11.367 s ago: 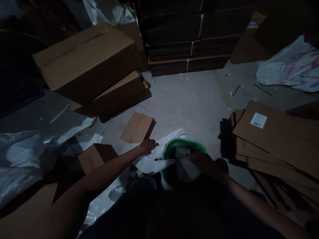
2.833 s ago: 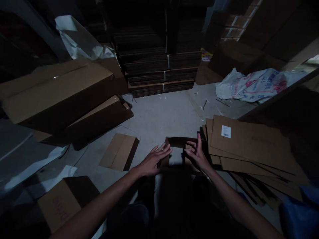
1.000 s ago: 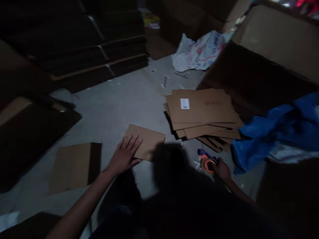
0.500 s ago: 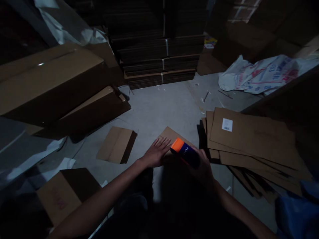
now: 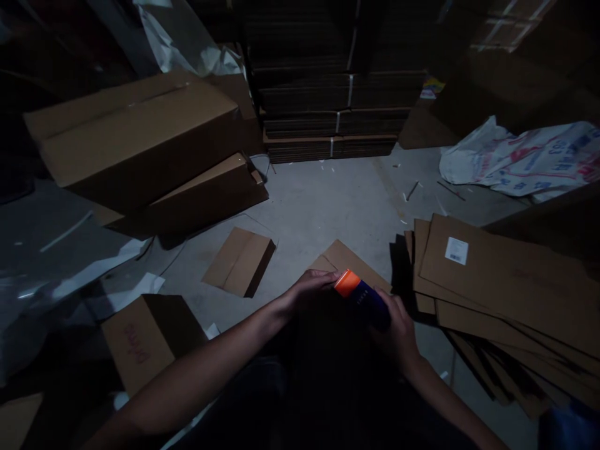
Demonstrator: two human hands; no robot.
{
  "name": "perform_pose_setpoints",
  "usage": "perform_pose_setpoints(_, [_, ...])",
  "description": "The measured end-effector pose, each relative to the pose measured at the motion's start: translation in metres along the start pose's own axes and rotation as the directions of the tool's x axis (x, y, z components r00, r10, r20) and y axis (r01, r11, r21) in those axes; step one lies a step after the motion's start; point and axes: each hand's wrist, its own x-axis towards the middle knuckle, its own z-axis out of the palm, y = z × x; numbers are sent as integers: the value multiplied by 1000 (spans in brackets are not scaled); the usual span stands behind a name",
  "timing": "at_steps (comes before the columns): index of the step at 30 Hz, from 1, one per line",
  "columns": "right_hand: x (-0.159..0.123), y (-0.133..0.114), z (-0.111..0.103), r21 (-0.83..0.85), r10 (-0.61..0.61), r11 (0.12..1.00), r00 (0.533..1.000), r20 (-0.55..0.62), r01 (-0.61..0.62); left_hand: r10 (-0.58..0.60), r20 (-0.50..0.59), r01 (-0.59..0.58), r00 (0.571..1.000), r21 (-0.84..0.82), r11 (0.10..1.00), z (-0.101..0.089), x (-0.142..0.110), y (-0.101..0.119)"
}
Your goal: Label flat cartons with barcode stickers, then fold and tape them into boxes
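A dark blue and orange hand tool [image 5: 363, 297] is in my right hand [image 5: 400, 331], with the fingers wrapped round its dark body and the orange end pointing up and left. Its exact kind is too dark to make out. My left hand [image 5: 312, 281] reaches to that orange end with fingers stretched out and close together; the fingertips meet or nearly meet it. Both hands are over a cardboard box [image 5: 349, 256], whose far corner and top flap catch some light while its near side is lost in shadow.
A small closed box [image 5: 239, 259] lies left on the concrete floor [image 5: 323, 200]. Flat cardboard sheets [image 5: 506, 262] are stacked right. Larger boxes [image 5: 140, 131] stand back left, strapped cardboard bundles [image 5: 332, 119] behind. A marked box [image 5: 140, 340] sits near my left arm; a printed sack [image 5: 520, 159] lies right.
My left hand has turned from lying flat on the box to reaching at the tool's orange end. The tool stays in my right hand. The whole view has shifted, moving the surroundings rightward.
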Motion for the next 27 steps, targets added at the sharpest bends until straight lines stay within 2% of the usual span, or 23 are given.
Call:
perform_pose_setpoints(3, [0, 0, -1, 3, -26, 1000, 1000, 13, 26, -30, 25, 31, 999, -19, 999, -1, 1, -1])
perform_pose_setpoints(4, [0, 1, -1, 8, -36, 999, 999, 25, 36, -24, 2, 24, 1000, 7, 1000, -3, 6, -3])
perform_pose_setpoints(6, [2, 4, -4, 17, -52, 999, 997, 64, 51, 33, -129, -19, 991, 106, 994, -8, 21, -6])
perform_pose_setpoints(7, [3, 6, -6, 18, -53, 998, 995, 83, 52, 83, -220, -47, 972, 162, 986, -13, 29, -6])
perform_pose_setpoints(9, [6, 7, -10, 15, -40, 999, 994, 98, 38, 191, -382, -95, 904, 256, 962, -26, 46, -2])
perform_pose_setpoints(11, [8, 7, -11, 22, -22, 1000, 996, 84, 20, 256, -450, -123, 855, 304, 945, -41, 58, 6])
perform_pose_setpoints(14, [11, 6, -6, 60, -18, 998, 996, 89, 12, 295, -460, -133, 837, 352, 926, -59, 67, 15])
perform_pose_setpoints(16, [12, 6, -2, 94, -4, 996, 996, 94, -5, 302, -459, -132, 836, 365, 921, -65, 72, 14])
perform_pose_setpoints(20, [17, 10, 4, 111, 21, 993, 995, 101, -33, 278, -489, -106, 827, 350, 931, -66, 82, 3])
perform_pose_setpoints(24, [28, 14, 7, 70, 13, 997, 995, 103, -21, 255, -546, -68, 798, 338, 939, -68, 89, -12])
perform_pose_setpoints(27, [34, 15, 10, 35, 23, 999, 994, 106, -27, 225, -565, -25, 794, 340, 940, -68, 91, -22])
